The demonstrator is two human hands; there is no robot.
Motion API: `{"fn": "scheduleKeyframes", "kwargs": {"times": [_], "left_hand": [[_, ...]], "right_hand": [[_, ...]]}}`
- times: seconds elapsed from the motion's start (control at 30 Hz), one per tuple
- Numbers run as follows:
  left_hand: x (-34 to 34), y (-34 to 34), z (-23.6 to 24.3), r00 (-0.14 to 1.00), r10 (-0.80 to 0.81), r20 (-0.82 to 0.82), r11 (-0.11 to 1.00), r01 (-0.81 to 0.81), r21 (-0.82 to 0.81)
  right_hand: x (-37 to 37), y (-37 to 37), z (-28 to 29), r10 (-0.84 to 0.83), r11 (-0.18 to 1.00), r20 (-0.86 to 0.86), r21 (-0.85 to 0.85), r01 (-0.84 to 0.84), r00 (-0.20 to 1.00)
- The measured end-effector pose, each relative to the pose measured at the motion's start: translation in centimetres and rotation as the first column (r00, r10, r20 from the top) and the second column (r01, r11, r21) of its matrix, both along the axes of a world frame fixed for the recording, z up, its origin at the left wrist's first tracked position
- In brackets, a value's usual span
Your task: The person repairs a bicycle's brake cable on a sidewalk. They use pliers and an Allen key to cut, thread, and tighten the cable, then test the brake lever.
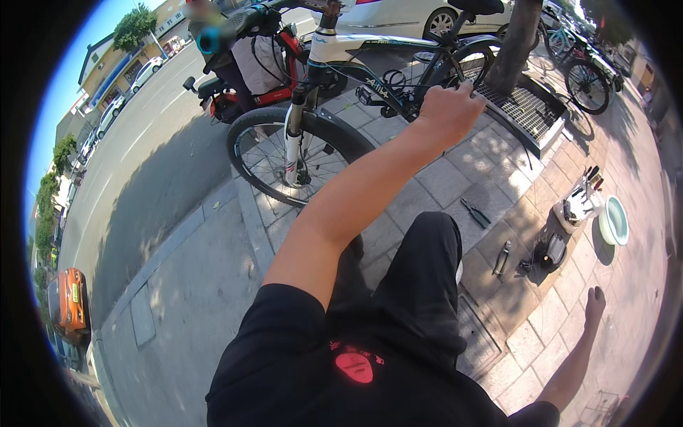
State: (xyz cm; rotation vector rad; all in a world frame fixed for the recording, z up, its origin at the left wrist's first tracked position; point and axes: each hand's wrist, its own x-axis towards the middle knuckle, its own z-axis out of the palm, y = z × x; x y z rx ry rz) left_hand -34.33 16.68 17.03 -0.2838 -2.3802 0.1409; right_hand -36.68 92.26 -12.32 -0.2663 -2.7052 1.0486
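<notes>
A white, black and blue bicycle (341,48) stands on the pavement before me. My left hand (452,112) is stretched out in front of its rear wheel (475,60), fingers curled together. Whatever they may hold is too small or hidden; I cannot tell whether the hand touches the bicycle. My right hand (595,304) hangs out to the right, above the paving, its fingers too foreshortened to read. Between my knee and that hand lie dark-handled pliers (475,213), a second plier-like tool (502,259) and a black case-like object (551,250).
A container of hand tools (580,203) stands at the right beside a pale green basin (613,220). A tree trunk (514,53) rises from a metal grate (530,107). Behind the front wheel (288,153) is a red scooter (231,107) with a person. Cars line the road.
</notes>
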Motion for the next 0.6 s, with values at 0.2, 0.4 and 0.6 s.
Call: {"fn": "scheduleKeyframes", "kwargs": {"times": [0.2, 0.4, 0.6], "left_hand": [[2.0, -3.1, -1.3, 0.986, -0.044, -0.163, 0.990, 0.065, 0.128], [3.9, -4.9, 0.4, 0.983, -0.015, -0.183, 0.975, 0.055, 0.215], [4.2, -8.8, 0.4, 0.982, 0.048, -0.185, 0.991, -0.024, 0.132]], "right_hand": [[-1.8, -38.7, 15.0, 0.582, 0.802, -0.093, -0.103, -0.589, 0.808], [-3.1, -44.3, 15.1, 0.746, 0.489, -0.114, -0.575, -0.656, 0.656], [-2.5, -42.4, 11.1, 0.494, 0.615, -0.100, -0.663, -0.428, 0.864]]}}
